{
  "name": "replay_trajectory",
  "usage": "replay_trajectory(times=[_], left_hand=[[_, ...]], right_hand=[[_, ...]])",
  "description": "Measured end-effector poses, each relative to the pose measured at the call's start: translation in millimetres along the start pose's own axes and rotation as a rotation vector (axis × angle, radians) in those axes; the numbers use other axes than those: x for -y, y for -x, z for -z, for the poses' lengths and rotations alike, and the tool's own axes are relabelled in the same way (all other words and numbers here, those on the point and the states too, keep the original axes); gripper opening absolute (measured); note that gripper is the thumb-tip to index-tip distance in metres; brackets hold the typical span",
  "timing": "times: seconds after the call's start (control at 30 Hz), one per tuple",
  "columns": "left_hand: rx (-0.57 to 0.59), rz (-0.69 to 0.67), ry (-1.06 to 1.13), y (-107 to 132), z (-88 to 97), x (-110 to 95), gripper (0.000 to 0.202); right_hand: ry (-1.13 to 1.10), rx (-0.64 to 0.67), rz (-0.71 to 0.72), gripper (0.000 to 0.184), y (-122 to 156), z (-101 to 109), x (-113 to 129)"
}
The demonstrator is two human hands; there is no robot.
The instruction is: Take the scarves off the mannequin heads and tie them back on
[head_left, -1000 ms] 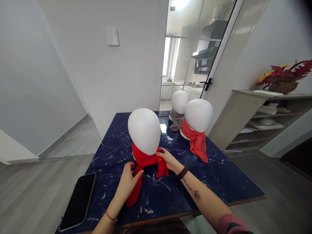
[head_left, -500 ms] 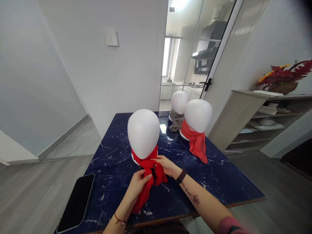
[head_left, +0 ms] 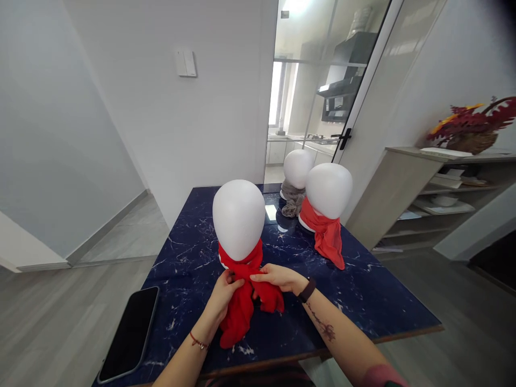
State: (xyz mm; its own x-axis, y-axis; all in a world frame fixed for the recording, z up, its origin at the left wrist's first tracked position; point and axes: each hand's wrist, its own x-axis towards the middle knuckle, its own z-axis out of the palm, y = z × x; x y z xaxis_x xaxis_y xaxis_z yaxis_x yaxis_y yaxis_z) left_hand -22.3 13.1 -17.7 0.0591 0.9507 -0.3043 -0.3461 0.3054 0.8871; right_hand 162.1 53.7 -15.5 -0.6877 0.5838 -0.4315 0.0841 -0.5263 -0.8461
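A white faceless mannequin head (head_left: pixel 238 217) stands on the dark blue marble table (head_left: pixel 355 293) right in front of me. A red scarf (head_left: pixel 242 306) is wrapped round its neck, with two ends hanging onto the table. My left hand (head_left: pixel 223 293) pinches the scarf just under the neck, at the crossing. My right hand (head_left: pixel 278 277) grips the other end beside it, fingers closed on the cloth.
A second white head with a red scarf (head_left: pixel 328 234) stands at the back right, and a third with a grey scarf (head_left: pixel 292 199) behind it. A black phone (head_left: pixel 129 333) lies at the table's left front edge. A shelf unit (head_left: pixel 439 199) stands to the right.
My left hand moved up from the hanging end to the crossing under the neck. My right hand slid in toward it, and the scarf ends have shifted.
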Motion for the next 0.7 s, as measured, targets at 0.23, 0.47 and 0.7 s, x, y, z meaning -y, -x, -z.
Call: replay_trajectory(times=[0.23,0.47,0.7], left_hand=[[-0.153,-0.217,-0.381,-16.3,44.9,-30.9,0.029],[-0.336,-0.254,-0.700,-17.7,85.4,-46.4,0.019],[0.079,-0.021,-0.102,11.1,13.3,-17.0,0.021]], right_hand=[[0.024,-0.142,0.292,0.041,4.9,-1.1,14.1],[-0.195,-0.362,0.475,0.037,-4.4,-3.2,16.1],[-0.029,-0.153,0.503,0.025,-0.2,-4.3,8.6]])
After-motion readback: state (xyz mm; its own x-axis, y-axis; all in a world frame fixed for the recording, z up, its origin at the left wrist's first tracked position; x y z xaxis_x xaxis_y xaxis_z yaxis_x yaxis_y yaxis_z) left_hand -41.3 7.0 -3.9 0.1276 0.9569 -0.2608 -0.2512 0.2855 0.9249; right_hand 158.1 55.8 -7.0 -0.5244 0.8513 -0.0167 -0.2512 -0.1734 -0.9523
